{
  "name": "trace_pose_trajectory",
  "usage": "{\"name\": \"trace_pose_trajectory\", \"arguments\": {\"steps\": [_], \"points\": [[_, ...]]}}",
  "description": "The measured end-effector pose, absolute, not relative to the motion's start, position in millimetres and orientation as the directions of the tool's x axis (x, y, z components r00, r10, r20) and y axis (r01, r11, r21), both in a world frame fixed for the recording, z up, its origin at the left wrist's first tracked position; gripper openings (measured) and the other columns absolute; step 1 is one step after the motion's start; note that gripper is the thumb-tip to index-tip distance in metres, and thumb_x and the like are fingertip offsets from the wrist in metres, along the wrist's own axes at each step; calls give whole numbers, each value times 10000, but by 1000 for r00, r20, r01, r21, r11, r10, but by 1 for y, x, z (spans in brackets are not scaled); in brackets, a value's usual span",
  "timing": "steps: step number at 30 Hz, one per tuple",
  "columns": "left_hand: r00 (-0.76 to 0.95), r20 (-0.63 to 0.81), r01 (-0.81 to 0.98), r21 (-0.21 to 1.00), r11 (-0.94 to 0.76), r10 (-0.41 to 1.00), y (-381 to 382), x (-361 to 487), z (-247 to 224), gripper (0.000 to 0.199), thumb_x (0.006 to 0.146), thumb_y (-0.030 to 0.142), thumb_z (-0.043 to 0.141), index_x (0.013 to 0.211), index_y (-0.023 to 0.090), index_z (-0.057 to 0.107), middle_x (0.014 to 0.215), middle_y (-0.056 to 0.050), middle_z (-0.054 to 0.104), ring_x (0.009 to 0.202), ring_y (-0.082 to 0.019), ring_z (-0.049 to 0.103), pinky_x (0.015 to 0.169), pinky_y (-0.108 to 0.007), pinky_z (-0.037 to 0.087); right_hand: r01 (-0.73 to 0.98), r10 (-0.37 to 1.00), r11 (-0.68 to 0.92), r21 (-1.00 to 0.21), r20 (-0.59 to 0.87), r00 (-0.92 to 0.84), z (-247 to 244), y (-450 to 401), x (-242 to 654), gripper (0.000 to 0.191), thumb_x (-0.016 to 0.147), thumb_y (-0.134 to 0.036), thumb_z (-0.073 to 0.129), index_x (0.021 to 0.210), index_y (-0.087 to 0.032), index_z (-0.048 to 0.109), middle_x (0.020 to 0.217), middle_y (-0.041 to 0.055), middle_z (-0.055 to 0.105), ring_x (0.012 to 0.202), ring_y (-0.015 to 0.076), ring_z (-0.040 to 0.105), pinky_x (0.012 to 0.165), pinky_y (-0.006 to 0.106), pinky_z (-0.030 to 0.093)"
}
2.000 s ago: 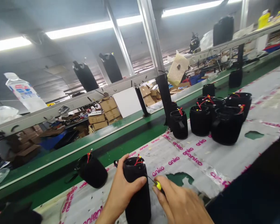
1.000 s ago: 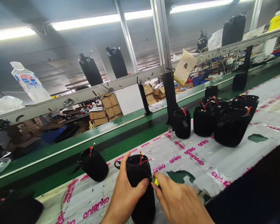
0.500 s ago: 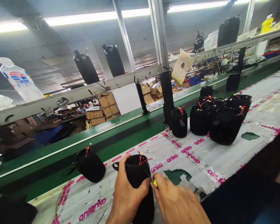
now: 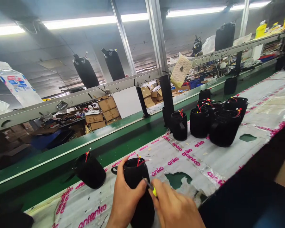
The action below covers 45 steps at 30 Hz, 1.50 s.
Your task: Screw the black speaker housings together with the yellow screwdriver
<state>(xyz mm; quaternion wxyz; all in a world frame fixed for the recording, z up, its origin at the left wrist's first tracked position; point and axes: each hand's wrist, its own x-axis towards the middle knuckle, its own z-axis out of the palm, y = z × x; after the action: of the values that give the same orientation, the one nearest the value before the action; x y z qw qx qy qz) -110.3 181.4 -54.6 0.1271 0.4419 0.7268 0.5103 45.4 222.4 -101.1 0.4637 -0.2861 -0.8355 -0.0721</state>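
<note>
My left hand [image 4: 127,193] is wrapped round a black fabric-covered cylindrical housing [image 4: 143,205], its thumb across the front and its fingers at the far side. Red wires with small connectors [image 4: 139,161] stick up from the open top, and a black strap loop [image 4: 114,170] sits at its left. My right hand [image 4: 174,202] is closed on a small yellow-handled tool [image 4: 154,191]. The tool's thin metal tip meets the fabric beside my left thumb; its exact kind is unclear. Another black housing with red wires [image 4: 91,170] stands tilted in view to the left.
Several similar black housings [image 4: 199,123] stand grouped on the right of the printed white sheet [image 4: 173,148], which has torn holes. A green conveyor belt [image 4: 118,144] runs behind. Above it, a metal rail shelf [image 4: 85,98] carries a bottle [image 4: 16,84] and more housings.
The whole view has shifted slightly. Both hands still hold the housing and the tool, and the tool's tip has moved a little down along the fabric by the left thumb.
</note>
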Motion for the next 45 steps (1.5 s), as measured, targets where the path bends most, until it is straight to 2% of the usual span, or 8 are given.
{"name": "trace_pose_trajectory", "arguments": {"steps": [2,5,9,16,20,25,30,45], "points": [[-575,252,463,885,55,779,181,-118,-54,786,752,422,731,1436,216,403,1281,-104,629,1136,-305,633,1055,-479,451,513,428,831,-214,835,-346,-107,222,50,238,1081,-248,309,1184,-160,505,742,1,668,530,144,666,461,280,403],[-509,244,422,906,-7,825,181,-128,-55,835,735,484,764,1448,231,410,1278,-92,647,1140,-306,639,1051,-461,463,517,495,816,-258,774,-395,-112,226,57,243,1089,-273,301,1157,-184,517,730,-11,671,490,145,650,428,286,366],[-478,238,433,901,-9,846,181,-130,-56,842,732,487,769,1449,230,409,1240,-85,677,1112,-301,659,1029,-450,482,504,497,830,-237,725,-477,-109,231,56,237,1085,-273,292,1128,-211,516,719,-19,654,481,160,641,425,295,338],[-477,267,491,871,1,837,181,-123,-53,822,713,395,767,1439,230,419,1291,-86,658,1172,-309,631,1042,-441,468,543,504,820,-180,675,-538,-98,235,43,162,1041,-193,352,1070,-217,510,732,-6,627,540,194,652,456,324,318],[-455,292,519,854,-15,842,180,-123,-55,815,733,413,766,1441,230,405,1364,-95,621,1251,-309,588,1085,-443,434,555,515,810,-188,681,-521,-96,235,40,177,1039,-181,337,1067,-219,508,713,-6,622,523,204,650,454,332,311],[-468,292,534,846,3,834,181,-122,-56,801,726,396,756,1432,237,412,1322,-79,634,1204,-293,605,1095,-446,419,572,500,803,-166,709,-496,-95,234,40,253,1040,-150,267,1076,-198,513,701,1,623,501,201,647,439,334,318],[-493,300,527,850,6,816,181,-119,-55,779,710,358,757,1412,245,439,1300,-65,647,1184,-284,618,1081,-426,437,576,466,809,-121,730,-500,-93,234,43,279,1052,-159,245,1076,-187,521,690,-3,615,506,189,649,441,327,331],[-501,248,470,882,21,829,181,-112,-52,804,711,342,758,1424,252,398,1265,-56,676,1134,-259,653,1012,-380,499,579,438,809,-106,765,-472,-90,235,45,364,1079,-195,174,1061,-176,537,665,-5,608,477,185,636,419,334,353]]}}
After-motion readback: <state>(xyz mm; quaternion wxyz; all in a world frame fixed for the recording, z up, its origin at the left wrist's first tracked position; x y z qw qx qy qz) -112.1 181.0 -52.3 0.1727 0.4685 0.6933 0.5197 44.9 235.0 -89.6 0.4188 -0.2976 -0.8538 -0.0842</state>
